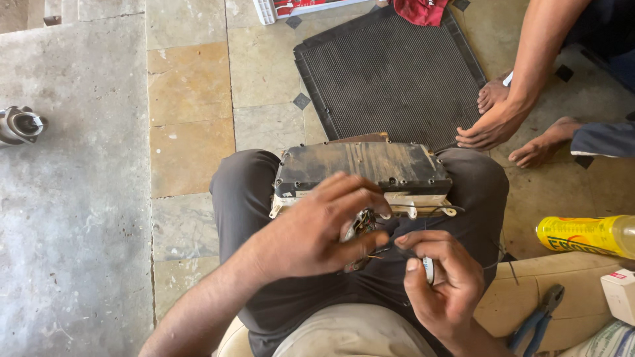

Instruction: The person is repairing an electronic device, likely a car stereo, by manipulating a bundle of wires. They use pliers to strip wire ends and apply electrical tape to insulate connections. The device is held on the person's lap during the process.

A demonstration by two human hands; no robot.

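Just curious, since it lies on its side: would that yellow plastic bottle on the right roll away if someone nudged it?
The yellow plastic bottle probably would roll: it is round and lies on its side on the flat stone floor. It looks like thin plastic, so likely light and a bit squashy. Its glossy surface may be slippery; how full it is cannot be told.

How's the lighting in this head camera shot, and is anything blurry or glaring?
Head view: soft, even daylight with only faint shadows on the tiled floor; the left hand looks slightly motion-blurred at the fingers, while the right hand and the dusty black panel on the lap are sharper; a mild sheen shows on the yellow bottle; no harsh glare, and slight wide-angle stretch shows near the edges.
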